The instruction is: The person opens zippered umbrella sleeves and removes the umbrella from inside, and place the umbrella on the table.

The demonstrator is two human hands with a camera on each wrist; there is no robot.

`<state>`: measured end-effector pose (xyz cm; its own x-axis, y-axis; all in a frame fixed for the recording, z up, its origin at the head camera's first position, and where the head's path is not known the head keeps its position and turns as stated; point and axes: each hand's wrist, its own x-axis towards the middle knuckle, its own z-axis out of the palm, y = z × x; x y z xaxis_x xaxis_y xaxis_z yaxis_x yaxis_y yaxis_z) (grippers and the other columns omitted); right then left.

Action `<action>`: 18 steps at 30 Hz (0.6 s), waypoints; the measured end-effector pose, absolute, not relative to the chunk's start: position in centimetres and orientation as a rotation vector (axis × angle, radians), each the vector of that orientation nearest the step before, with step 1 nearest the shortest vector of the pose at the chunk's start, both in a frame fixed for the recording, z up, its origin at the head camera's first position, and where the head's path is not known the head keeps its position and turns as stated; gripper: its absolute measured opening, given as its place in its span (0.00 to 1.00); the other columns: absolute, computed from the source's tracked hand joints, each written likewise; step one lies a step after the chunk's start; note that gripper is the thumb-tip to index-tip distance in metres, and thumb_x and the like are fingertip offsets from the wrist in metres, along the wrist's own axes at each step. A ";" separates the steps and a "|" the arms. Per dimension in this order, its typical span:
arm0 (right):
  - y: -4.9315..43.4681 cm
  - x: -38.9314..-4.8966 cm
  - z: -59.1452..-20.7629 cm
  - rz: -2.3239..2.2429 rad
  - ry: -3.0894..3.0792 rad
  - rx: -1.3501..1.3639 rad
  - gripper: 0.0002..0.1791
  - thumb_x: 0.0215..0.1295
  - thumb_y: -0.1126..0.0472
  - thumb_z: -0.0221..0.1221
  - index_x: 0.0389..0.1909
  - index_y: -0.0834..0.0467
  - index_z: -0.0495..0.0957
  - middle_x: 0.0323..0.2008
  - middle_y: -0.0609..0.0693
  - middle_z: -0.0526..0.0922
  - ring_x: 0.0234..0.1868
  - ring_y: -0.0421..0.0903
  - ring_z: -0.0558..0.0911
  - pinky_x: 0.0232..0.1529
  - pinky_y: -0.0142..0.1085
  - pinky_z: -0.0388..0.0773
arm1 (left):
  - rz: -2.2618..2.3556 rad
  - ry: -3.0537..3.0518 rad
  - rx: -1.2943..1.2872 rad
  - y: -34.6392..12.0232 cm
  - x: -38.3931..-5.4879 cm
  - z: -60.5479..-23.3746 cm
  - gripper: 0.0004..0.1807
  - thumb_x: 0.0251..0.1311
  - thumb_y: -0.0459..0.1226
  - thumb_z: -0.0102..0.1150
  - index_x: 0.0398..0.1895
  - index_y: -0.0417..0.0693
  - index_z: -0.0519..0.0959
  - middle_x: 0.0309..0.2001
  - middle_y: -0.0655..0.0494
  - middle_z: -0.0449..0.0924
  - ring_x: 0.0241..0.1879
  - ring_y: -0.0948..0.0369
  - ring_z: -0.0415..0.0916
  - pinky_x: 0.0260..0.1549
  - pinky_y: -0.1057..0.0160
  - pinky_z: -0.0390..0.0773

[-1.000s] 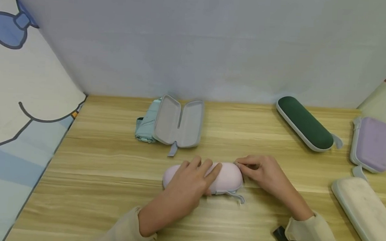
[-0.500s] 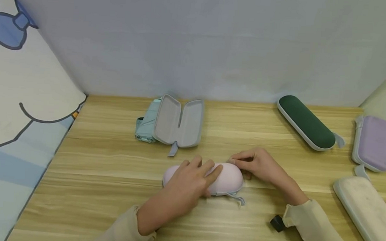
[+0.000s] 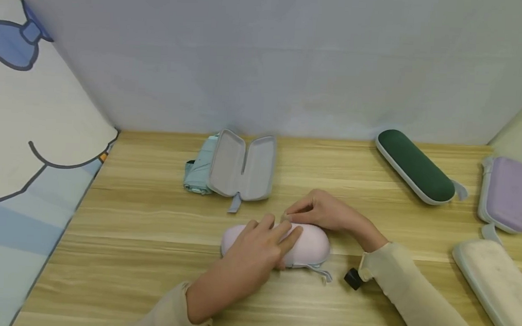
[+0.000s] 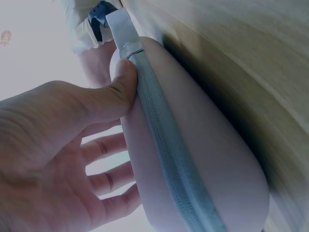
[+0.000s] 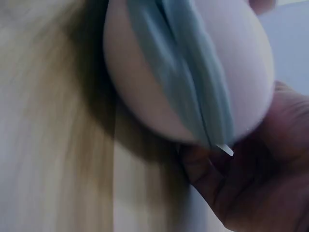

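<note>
Moved since the earlier frame: the right hand (image 3: 324,212), leftward along the far edge of the pink case (image 3: 308,245), from its right end toward its middle. I list the remainder by size. Wooden table (image 3: 132,215): far edge against a pale wall (image 3: 290,86); a broad stretch of boards between the pink case and the left edge. Cream case (image 3: 494,285): right, cut off by my head view, well apart from both hands. Pink case: centre of the table, lying lengthwise, a narrow strip of wood behind it. Green case (image 3: 416,165): slanted, near the wall. Grey case (image 3: 259,168): spread open beyond that strip. Lilac case (image 3: 509,193): far right. Left hand (image 3: 252,252): gripping the pink case, fingers spread over its top, thumb beside the zip tape (image 4: 161,123). Right hand: finger and thumb together, pinching a partly hidden zip pull (image 3: 287,217).
</note>
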<state>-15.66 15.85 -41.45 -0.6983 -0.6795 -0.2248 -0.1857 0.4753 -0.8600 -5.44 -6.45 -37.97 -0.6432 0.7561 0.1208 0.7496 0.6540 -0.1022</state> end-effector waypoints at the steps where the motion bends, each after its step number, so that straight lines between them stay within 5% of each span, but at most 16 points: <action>1: 15.4 -15.7 -41.5 -1.164 2.178 -0.727 0.13 0.74 0.59 0.62 0.53 0.55 0.89 0.51 0.52 0.91 0.51 0.44 0.88 0.45 0.32 0.83 | 0.063 -2.716 -1.242 -6.5 -5.4 -38.0 0.41 0.53 0.56 0.72 0.72 0.57 0.76 0.60 0.59 0.79 0.44 0.59 0.73 0.32 0.64 0.74; 13: 15.7 -13.9 -41.7 -1.200 2.275 -0.640 0.11 0.78 0.56 0.57 0.45 0.51 0.89 0.45 0.46 0.90 0.48 0.41 0.84 0.52 0.36 0.79 | -0.024 -2.775 -1.222 -6.6 -5.6 -38.0 0.42 0.53 0.57 0.73 0.72 0.57 0.76 0.62 0.58 0.78 0.41 0.59 0.69 0.30 0.65 0.69; 18: 16.7 -12.4 -41.6 -1.254 2.297 -0.595 0.13 0.82 0.54 0.53 0.47 0.51 0.87 0.47 0.48 0.89 0.45 0.42 0.83 0.45 0.34 0.80 | -0.091 -2.812 -1.199 -6.7 -5.6 -38.0 0.43 0.51 0.56 0.74 0.72 0.55 0.76 0.59 0.58 0.80 0.42 0.59 0.70 0.32 0.65 0.70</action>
<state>-12.36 16.70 -41.65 -0.8037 -0.5666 -0.1816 -0.1537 0.4926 -0.8565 -5.58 -6.66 -37.98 -0.6896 0.7173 0.0997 0.7222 0.6913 0.0218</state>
